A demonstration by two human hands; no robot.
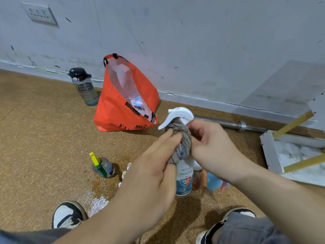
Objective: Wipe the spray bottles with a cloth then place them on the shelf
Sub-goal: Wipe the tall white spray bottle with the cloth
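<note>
White spray bottle [183, 176] upright between both hands, in front of the orange bag [121, 110]; left hand [154, 166] presses the grey cloth [182, 145] around its neck, right hand [211, 147] grips the cloth's other side.

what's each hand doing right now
Left hand: closed on the cloth, pressing it to the spray bottle.
Right hand: closed on the spray bottle's neck.
</note>
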